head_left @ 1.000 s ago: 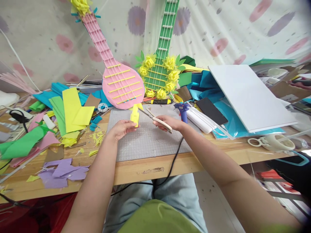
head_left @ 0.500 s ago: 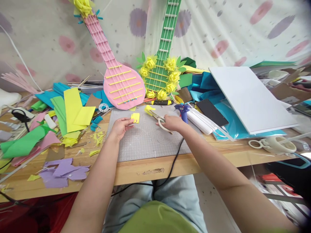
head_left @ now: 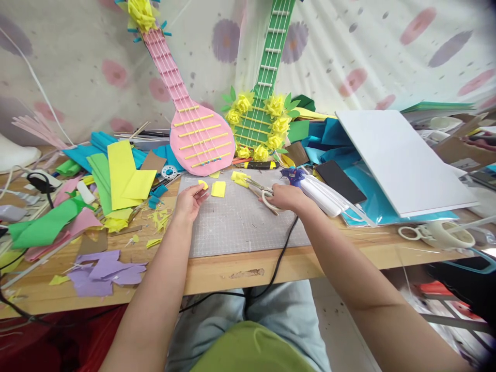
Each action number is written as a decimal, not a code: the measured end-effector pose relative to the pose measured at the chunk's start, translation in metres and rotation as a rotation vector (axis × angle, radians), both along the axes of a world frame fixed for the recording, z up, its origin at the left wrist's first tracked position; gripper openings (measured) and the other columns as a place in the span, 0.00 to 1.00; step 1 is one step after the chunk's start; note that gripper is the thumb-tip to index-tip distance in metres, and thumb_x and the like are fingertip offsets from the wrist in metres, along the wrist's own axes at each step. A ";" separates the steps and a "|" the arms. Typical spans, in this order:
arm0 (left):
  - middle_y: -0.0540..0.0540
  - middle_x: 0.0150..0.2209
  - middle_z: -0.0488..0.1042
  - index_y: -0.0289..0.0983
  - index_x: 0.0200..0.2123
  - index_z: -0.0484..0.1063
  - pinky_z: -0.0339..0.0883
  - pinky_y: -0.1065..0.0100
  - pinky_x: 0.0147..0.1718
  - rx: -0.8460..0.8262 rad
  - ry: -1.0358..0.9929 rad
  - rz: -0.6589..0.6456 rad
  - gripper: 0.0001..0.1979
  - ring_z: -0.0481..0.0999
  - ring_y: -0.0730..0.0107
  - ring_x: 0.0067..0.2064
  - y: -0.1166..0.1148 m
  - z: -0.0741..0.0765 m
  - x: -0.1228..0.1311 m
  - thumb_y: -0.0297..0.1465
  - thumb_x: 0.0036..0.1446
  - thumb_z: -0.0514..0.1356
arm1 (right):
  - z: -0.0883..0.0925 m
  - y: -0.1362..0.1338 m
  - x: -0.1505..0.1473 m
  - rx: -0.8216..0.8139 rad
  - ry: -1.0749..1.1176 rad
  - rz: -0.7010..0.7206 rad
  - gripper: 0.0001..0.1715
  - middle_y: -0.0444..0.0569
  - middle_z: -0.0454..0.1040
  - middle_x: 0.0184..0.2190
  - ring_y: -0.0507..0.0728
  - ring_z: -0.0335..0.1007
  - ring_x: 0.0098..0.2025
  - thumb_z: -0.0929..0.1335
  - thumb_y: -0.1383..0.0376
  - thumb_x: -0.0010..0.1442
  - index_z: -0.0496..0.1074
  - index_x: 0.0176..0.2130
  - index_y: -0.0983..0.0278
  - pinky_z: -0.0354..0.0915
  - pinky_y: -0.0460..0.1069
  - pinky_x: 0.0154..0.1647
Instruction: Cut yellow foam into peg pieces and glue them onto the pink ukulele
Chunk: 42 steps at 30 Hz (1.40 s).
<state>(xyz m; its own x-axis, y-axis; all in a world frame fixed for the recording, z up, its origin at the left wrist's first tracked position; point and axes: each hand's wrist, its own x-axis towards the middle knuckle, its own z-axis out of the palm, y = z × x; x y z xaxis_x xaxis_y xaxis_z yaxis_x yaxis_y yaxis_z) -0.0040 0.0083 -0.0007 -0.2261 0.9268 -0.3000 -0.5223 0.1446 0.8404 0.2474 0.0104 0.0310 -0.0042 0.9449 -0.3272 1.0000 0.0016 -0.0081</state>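
My left hand (head_left: 189,203) pinches a small yellow piece of paper (head_left: 203,184) between thumb and fingertips over the left side of the grey cutting mat (head_left: 232,232). Just right of those fingers, a yellow paper square (head_left: 218,189) lies on the mat. My right hand (head_left: 287,197) is closed round scissors (head_left: 268,200) with pale handles, their blades pointing left. The blade tips reach a crumpled yellow paper strip (head_left: 241,179); whether they touch it I cannot tell. Behind my right hand lies a blue glue gun (head_left: 293,176).
A pink paper lute (head_left: 202,142) and a green one (head_left: 251,121) with yellow flowers lean at the back. Paper scraps (head_left: 104,274) cover the left. White glue sticks (head_left: 320,194), a white board (head_left: 403,160) and a tape roll (head_left: 451,235) sit right. A black cable (head_left: 284,248) crosses the table edge.
My left hand has moved left, away from the yellow square, which now lies on the mat. A small yellow piece shows at its fingertips. The whole view has shifted slightly.
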 end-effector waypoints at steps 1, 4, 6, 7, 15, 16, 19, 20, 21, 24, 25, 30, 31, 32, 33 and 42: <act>0.48 0.24 0.73 0.32 0.23 0.69 0.68 0.77 0.26 0.003 -0.008 0.010 0.03 0.73 0.77 0.28 0.000 0.000 0.000 0.21 0.41 0.60 | 0.000 -0.001 0.001 0.000 -0.001 -0.003 0.41 0.65 0.70 0.45 0.66 0.67 0.46 0.58 0.40 0.50 0.65 0.47 0.70 0.62 0.55 0.40; 0.49 0.23 0.72 0.32 0.22 0.68 0.68 0.78 0.26 0.029 -0.006 0.017 0.03 0.73 0.78 0.27 0.001 -0.001 0.000 0.21 0.41 0.60 | 0.000 -0.004 0.004 0.000 -0.020 -0.011 0.38 0.66 0.70 0.44 0.67 0.68 0.46 0.58 0.43 0.52 0.66 0.46 0.71 0.62 0.54 0.40; 0.50 0.23 0.72 0.33 0.21 0.67 0.68 0.77 0.26 0.045 0.014 0.016 0.04 0.73 0.78 0.27 0.001 -0.003 -0.001 0.22 0.40 0.60 | -0.002 -0.006 0.004 -0.003 -0.039 -0.011 0.33 0.65 0.71 0.44 0.66 0.68 0.46 0.58 0.47 0.55 0.68 0.45 0.71 0.62 0.53 0.39; 0.50 0.24 0.72 0.34 0.21 0.67 0.68 0.76 0.26 0.051 0.025 0.018 0.04 0.73 0.77 0.27 0.001 -0.004 -0.001 0.22 0.40 0.61 | -0.004 -0.007 0.004 0.001 -0.047 -0.015 0.31 0.65 0.71 0.44 0.65 0.68 0.46 0.58 0.49 0.56 0.69 0.44 0.71 0.62 0.53 0.39; 0.49 0.26 0.74 0.33 0.22 0.68 0.66 0.74 0.27 0.064 0.105 0.020 0.09 0.73 0.75 0.29 -0.002 -0.003 0.002 0.24 0.34 0.65 | -0.015 0.002 -0.002 0.137 -0.039 -0.039 0.24 0.68 0.70 0.42 0.64 0.68 0.46 0.59 0.59 0.56 0.66 0.45 0.74 0.62 0.52 0.40; 0.49 0.27 0.74 0.33 0.22 0.68 0.66 0.74 0.27 0.064 0.118 0.026 0.09 0.74 0.74 0.30 -0.002 -0.004 0.002 0.24 0.34 0.66 | -0.015 0.003 -0.003 0.156 -0.034 -0.019 0.23 0.68 0.70 0.41 0.65 0.68 0.46 0.60 0.59 0.56 0.66 0.45 0.75 0.62 0.53 0.41; 0.48 0.27 0.74 0.34 0.22 0.69 0.66 0.73 0.27 0.075 0.144 0.054 0.10 0.74 0.73 0.31 -0.001 -0.005 0.000 0.25 0.33 0.66 | -0.014 0.004 -0.006 0.215 -0.021 0.000 0.23 0.68 0.70 0.41 0.65 0.67 0.46 0.62 0.60 0.55 0.64 0.45 0.75 0.62 0.53 0.41; 0.48 0.28 0.74 0.34 0.22 0.69 0.66 0.74 0.27 0.077 0.150 0.061 0.10 0.74 0.73 0.31 -0.001 -0.005 -0.001 0.25 0.33 0.66 | -0.013 0.004 -0.007 0.237 -0.016 -0.012 0.23 0.68 0.69 0.42 0.65 0.67 0.46 0.62 0.61 0.54 0.63 0.45 0.75 0.62 0.53 0.41; 0.48 0.28 0.74 0.34 0.22 0.69 0.66 0.74 0.26 0.075 0.156 0.065 0.10 0.73 0.73 0.31 0.000 -0.005 -0.002 0.25 0.32 0.66 | -0.011 0.003 -0.008 0.261 -0.001 -0.023 0.22 0.68 0.69 0.42 0.65 0.67 0.45 0.63 0.62 0.54 0.62 0.45 0.74 0.62 0.53 0.41; 0.49 0.27 0.74 0.34 0.21 0.70 0.62 0.77 0.23 0.059 0.190 0.076 0.09 0.71 0.76 0.29 -0.001 -0.004 0.000 0.25 0.31 0.66 | -0.007 -0.001 -0.021 0.396 0.189 -0.018 0.17 0.64 0.69 0.42 0.64 0.67 0.45 0.61 0.66 0.54 0.61 0.44 0.70 0.61 0.55 0.43; 0.49 0.27 0.73 0.34 0.21 0.70 0.61 0.78 0.22 0.054 0.193 0.075 0.09 0.70 0.77 0.28 -0.001 -0.003 0.002 0.25 0.31 0.66 | -0.007 -0.002 -0.029 0.457 0.326 0.001 0.15 0.61 0.69 0.42 0.62 0.67 0.45 0.61 0.66 0.55 0.61 0.44 0.68 0.61 0.55 0.44; 0.50 0.26 0.73 0.34 0.21 0.71 0.55 0.78 0.20 0.027 0.105 -0.014 0.10 0.68 0.80 0.27 -0.010 0.000 0.016 0.25 0.29 0.67 | -0.023 -0.007 -0.084 0.250 1.274 0.063 0.20 0.49 0.70 0.36 0.51 0.69 0.37 0.67 0.62 0.49 0.57 0.40 0.63 0.65 0.49 0.43; 0.51 0.26 0.72 0.34 0.20 0.71 0.55 0.78 0.20 0.022 0.091 -0.032 0.11 0.68 0.80 0.26 -0.011 0.000 0.018 0.25 0.28 0.67 | -0.027 -0.007 -0.093 0.189 1.399 0.019 0.22 0.48 0.70 0.36 0.51 0.69 0.37 0.69 0.63 0.47 0.57 0.39 0.63 0.65 0.49 0.43; 0.51 0.26 0.72 0.34 0.20 0.71 0.55 0.78 0.21 0.018 0.081 -0.042 0.11 0.68 0.80 0.26 -0.012 0.000 0.019 0.25 0.28 0.68 | -0.031 -0.007 -0.100 0.149 1.499 -0.024 0.22 0.47 0.69 0.34 0.50 0.69 0.36 0.69 0.63 0.45 0.57 0.39 0.63 0.65 0.49 0.43; 0.51 0.25 0.72 0.34 0.20 0.70 0.55 0.78 0.21 0.017 0.074 -0.046 0.11 0.68 0.80 0.26 -0.013 -0.001 0.020 0.25 0.27 0.68 | -0.034 -0.007 -0.106 0.116 1.576 -0.075 0.22 0.45 0.69 0.32 0.49 0.69 0.35 0.70 0.64 0.44 0.57 0.38 0.63 0.66 0.49 0.43; 0.50 0.24 0.72 0.33 0.19 0.70 0.53 0.76 0.21 0.048 0.083 -0.045 0.13 0.68 0.79 0.26 -0.012 -0.004 0.022 0.28 0.25 0.69 | -0.035 -0.004 -0.114 0.079 1.767 -0.229 0.20 0.38 0.67 0.24 0.47 0.68 0.27 0.70 0.70 0.41 0.59 0.34 0.63 0.66 0.50 0.39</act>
<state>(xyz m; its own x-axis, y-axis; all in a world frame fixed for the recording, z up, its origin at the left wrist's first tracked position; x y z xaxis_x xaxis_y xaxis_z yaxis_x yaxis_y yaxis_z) 0.0182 -0.0041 -0.0046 -0.2060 0.9495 -0.2367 -0.4447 0.1246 0.8869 0.1330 0.0068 -0.0039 -0.1451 0.9887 -0.0383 -0.2164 -0.0695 -0.9738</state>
